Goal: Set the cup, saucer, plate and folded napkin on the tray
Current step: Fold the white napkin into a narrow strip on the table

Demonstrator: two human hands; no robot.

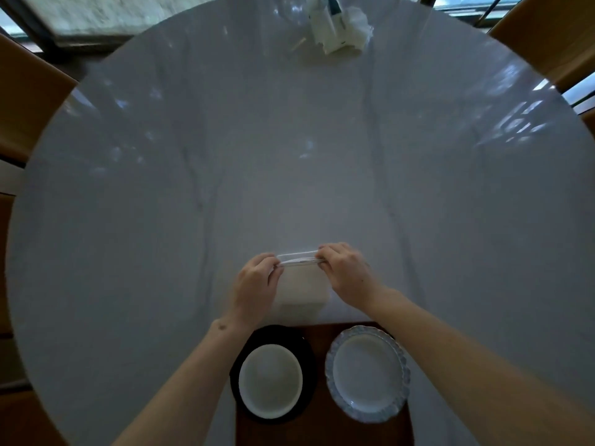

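A white napkin (301, 289) lies on the table just beyond the dark wooden tray (322, 428). My left hand (254, 281) and my right hand (346, 268) each pinch an end of its raised far edge, which is folded into several layers. On the tray a white cup (270, 381) sits on a black saucer (306, 349) at the left. A white plate with a blue scalloped rim (367, 373) sits at the right.
The round white marble table (289, 156) fills the view. A crumpled pile of white tissues and a packet (338, 24) lies at the far edge, with a small stick (297, 44) beside it. Wooden chairs (29, 101) stand at both far sides.
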